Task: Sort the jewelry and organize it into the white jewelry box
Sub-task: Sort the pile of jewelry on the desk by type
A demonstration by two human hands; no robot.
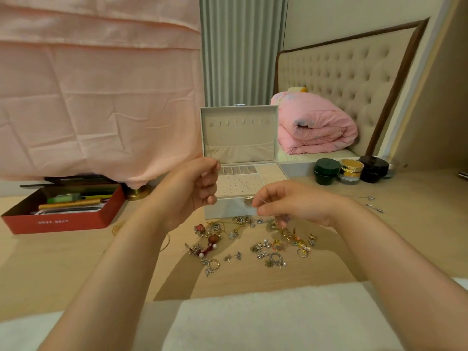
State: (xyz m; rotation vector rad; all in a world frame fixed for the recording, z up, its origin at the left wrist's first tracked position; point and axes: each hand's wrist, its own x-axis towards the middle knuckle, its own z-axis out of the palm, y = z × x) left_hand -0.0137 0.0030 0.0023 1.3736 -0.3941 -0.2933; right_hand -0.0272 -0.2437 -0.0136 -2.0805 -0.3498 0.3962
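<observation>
White jewelry box (pixel 228 211) open, left hand (pixel 192 188) and right hand (pixel 291 203) apart, pinching thin chain (pixel 263 198)

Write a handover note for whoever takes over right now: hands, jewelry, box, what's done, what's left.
Left hand and right hand: both raised before the box, each pinching a fine chain that seems to run between them.
Box: open, lid upright, compartments look empty.
Jewelry: loose pile on the table in front of the box; two pieces lie apart to the right.
Done: nothing visibly stored.
Left: place the chain, then sort the pile.
</observation>
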